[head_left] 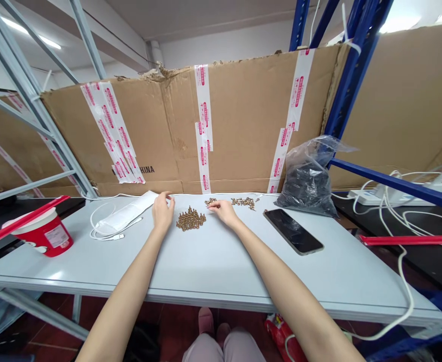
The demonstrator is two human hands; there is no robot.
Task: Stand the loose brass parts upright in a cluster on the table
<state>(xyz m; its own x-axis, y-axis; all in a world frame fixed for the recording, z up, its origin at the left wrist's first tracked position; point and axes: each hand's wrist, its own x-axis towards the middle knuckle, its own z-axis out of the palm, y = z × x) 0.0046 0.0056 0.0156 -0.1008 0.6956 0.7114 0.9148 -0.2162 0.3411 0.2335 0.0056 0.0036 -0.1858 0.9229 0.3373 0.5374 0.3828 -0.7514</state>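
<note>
Many small brass-coloured screws stand upright in a tight cluster on the grey-white table. My left hand rests on the table just left of this cluster, its fingers apart and nothing visible in them. To the right of the cluster, my right hand has thumb and fingertips pinched together beside some loose brass pieces; whatever the fingertips hold is too small to make out. More loose brass pieces lie scattered to the right of that hand, near the back edge.
A black phone lies at the right, before a clear bag of dark material. At the left are a white packet, a white cable and a red cup. Cardboard walls off the back.
</note>
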